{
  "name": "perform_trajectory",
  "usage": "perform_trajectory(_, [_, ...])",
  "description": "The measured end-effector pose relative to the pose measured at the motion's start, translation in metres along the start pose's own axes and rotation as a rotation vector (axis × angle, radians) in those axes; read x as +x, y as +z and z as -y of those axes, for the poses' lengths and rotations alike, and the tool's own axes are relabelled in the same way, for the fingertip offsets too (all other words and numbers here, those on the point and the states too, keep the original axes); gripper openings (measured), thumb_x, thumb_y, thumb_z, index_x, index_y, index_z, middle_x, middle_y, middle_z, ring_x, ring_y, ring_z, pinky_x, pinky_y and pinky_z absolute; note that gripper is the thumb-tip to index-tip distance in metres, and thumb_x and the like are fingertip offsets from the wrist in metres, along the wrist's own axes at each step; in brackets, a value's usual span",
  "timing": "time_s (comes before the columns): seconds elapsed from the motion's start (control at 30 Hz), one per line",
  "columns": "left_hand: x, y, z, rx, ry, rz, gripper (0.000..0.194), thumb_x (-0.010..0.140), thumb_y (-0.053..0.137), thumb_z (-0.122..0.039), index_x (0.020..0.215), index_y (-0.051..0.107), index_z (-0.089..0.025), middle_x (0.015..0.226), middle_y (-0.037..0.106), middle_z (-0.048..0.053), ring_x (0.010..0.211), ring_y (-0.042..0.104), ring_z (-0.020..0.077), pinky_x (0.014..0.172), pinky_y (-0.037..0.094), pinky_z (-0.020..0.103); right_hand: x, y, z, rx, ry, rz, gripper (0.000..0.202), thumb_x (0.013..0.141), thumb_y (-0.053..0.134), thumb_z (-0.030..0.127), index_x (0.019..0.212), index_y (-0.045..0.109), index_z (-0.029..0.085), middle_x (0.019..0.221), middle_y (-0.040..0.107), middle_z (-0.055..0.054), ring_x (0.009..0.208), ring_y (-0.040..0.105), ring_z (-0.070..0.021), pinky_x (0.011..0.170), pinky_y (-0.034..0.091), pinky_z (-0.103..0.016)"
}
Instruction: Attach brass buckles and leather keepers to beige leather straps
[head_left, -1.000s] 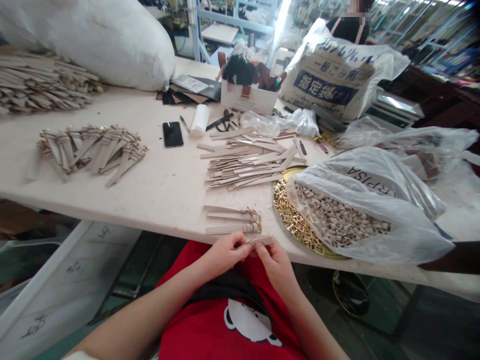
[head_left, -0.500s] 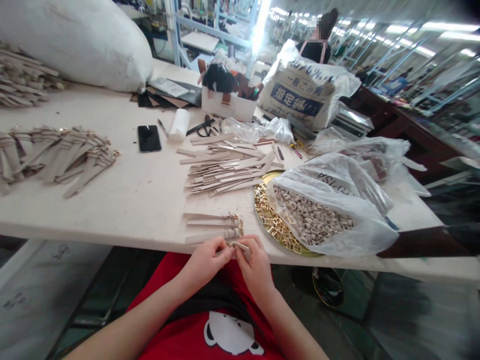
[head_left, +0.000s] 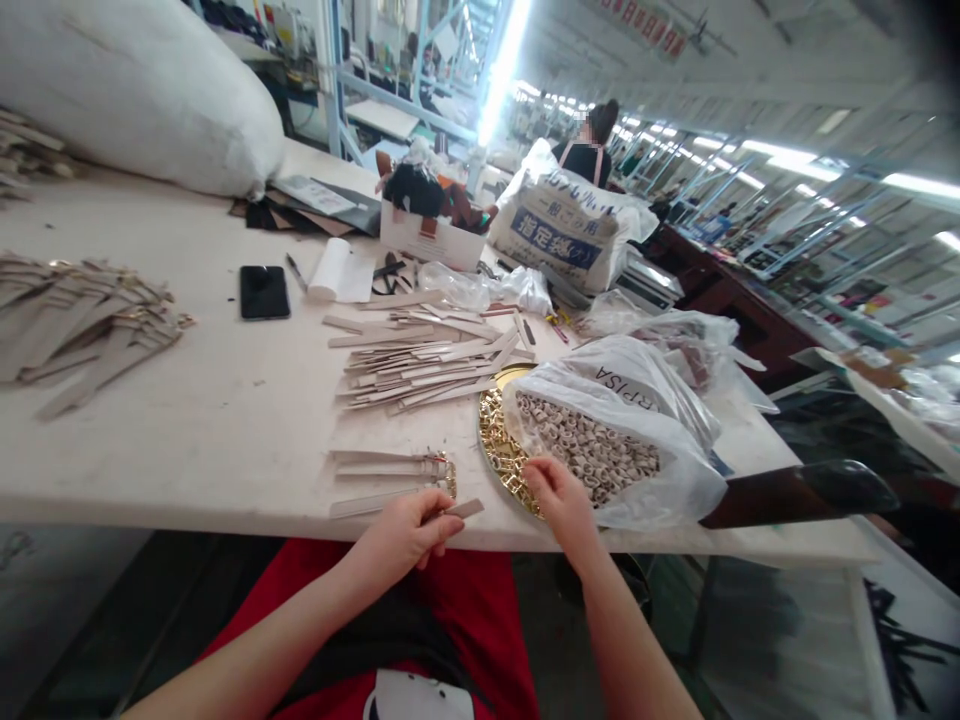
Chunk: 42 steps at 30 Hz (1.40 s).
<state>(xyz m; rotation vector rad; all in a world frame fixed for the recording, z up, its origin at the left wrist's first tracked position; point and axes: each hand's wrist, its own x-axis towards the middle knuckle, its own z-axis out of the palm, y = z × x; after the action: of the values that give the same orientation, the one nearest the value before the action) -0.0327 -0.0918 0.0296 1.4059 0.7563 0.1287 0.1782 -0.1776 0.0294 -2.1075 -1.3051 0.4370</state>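
My left hand (head_left: 416, 530) is closed on a short beige strap (head_left: 466, 509) at the table's front edge, with the strap's end sticking out past the fingers. My right hand (head_left: 561, 495) reaches over the round gold tray (head_left: 517, 371). Its fingertips are pinched together above the gold buckles (head_left: 493, 425); what they hold, if anything, is hidden. Right beside that hand, a clear plastic bag (head_left: 675, 490) lies over the tray, full of small beige loops (head_left: 600, 440). Just beyond my left hand lie several straps with buckles (head_left: 390, 465).
A pile of loose straps (head_left: 420, 365) lies mid-table, and buckled straps (head_left: 97, 310) are heaped at left. Farther back are a phone (head_left: 264, 292), a paper roll (head_left: 330, 268), a white box (head_left: 431, 238) and a printed sack (head_left: 562, 225). A co-worker (head_left: 589, 150) is behind.
My right hand has left the strap and moved right to the tray of buckles. My left hand keeps hold of the strap. The view has shifted slightly.
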Motion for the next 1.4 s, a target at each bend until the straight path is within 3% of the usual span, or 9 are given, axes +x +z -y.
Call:
perform_trajectory(0.07, [0.002,0.002,0.002,0.007,-0.008,-0.019,0.024,0.074,0.048,-0.04,0.079,0.048,-0.017,0.049,0.049,-0.007,0.036,0.035,0.006,0.038,0.026,0.018,0.025,-0.015,-0.025,-0.403,0.098,-0.156,0.02,0.084,0.043,0.028,0.088,0.058,0.017,0.089,0.059,-0.007,0.079,0.055,-0.0172,0.071,0.039,-0.027])
perform_trajectory(0.2, [0.003,0.004,0.007,0.035,0.022,-0.039,0.03,0.076,0.045,-0.047,0.079,0.047,-0.017,0.048,0.047,-0.008,0.035,0.034,0.0064,0.038,0.025,0.018,0.054,-0.027,-0.054,-0.508,0.14,-0.152,0.011,0.076,0.051,0.02,0.071,0.059,0.016,0.083,0.058,-0.01,0.073,0.055,-0.0191,0.066,0.036,-0.03])
perform_trajectory(0.3, [-0.001,0.003,0.005,0.085,0.047,-0.071,0.029,0.078,0.044,-0.046,0.076,0.047,-0.018,0.048,0.046,-0.007,0.037,0.035,0.0067,0.039,0.026,0.019,0.051,-0.024,-0.053,-0.498,0.108,-0.133,0.011,0.077,0.051,0.021,0.068,0.056,0.017,0.076,0.058,-0.008,0.071,0.054,-0.0191,0.065,0.036,-0.03])
perform_trajectory(0.4, [-0.003,0.003,-0.004,0.125,0.087,-0.12,0.027,0.079,0.044,-0.044,0.071,0.046,-0.018,0.048,0.045,-0.007,0.04,0.037,0.0072,0.043,0.028,0.019,0.036,-0.012,-0.031,-0.22,0.057,-0.113,0.014,0.078,0.053,0.031,0.071,0.053,0.019,0.069,0.057,-0.003,0.066,0.053,-0.0173,0.063,0.038,-0.03])
perform_trajectory(0.57, [0.003,0.007,-0.017,0.128,0.161,-0.224,0.026,0.08,0.044,-0.042,0.071,0.048,-0.018,0.05,0.043,-0.007,0.045,0.038,0.0078,0.047,0.03,0.019,0.005,0.024,0.029,0.681,0.118,0.016,0.03,0.065,0.068,0.037,0.084,0.052,0.02,0.067,0.055,0.003,0.057,0.051,-0.0124,0.055,0.041,-0.026])
perform_trajectory(0.8, [-0.001,0.0,-0.011,0.34,0.194,-0.409,0.025,0.081,0.043,-0.039,0.074,0.055,-0.017,0.059,0.049,-0.004,0.055,0.043,0.0096,0.053,0.03,0.021,-0.016,0.046,0.059,0.986,0.322,0.136,0.026,0.063,0.072,0.035,0.076,0.057,0.018,0.069,0.061,0.002,0.067,0.057,-0.0122,0.07,0.045,-0.029])
perform_trajectory(0.97, [-0.004,-0.002,-0.008,0.358,0.163,-0.284,0.028,0.081,0.041,-0.04,0.069,0.052,-0.017,0.056,0.046,-0.005,0.053,0.041,0.0093,0.052,0.029,0.02,-0.02,0.047,0.051,0.909,0.24,0.069,0.023,0.066,0.069,0.036,0.078,0.057,0.019,0.065,0.06,0.002,0.061,0.055,-0.0119,0.064,0.044,-0.028])
perform_trajectory(1.17, [-0.004,-0.017,-0.011,0.284,0.08,0.077,0.032,0.08,0.039,-0.044,0.071,0.053,-0.017,0.05,0.042,-0.006,0.044,0.038,0.0086,0.043,0.025,0.019,-0.026,0.037,0.044,0.82,0.178,0.277,0.023,0.07,0.065,0.035,0.086,0.064,0.02,0.066,0.062,0.001,0.064,0.057,-0.0132,0.066,0.045,-0.029])
perform_trajectory(1.4, [-0.011,-0.022,-0.013,0.51,0.148,0.008,0.028,0.078,0.043,-0.036,0.062,0.054,-0.017,0.056,0.052,-0.002,0.052,0.043,0.0103,0.049,0.026,0.02,-0.03,0.04,0.039,0.772,0.211,0.388,0.023,0.07,0.065,0.034,0.088,0.066,0.02,0.07,0.064,0.001,0.065,0.057,-0.0134,0.065,0.046,-0.029])
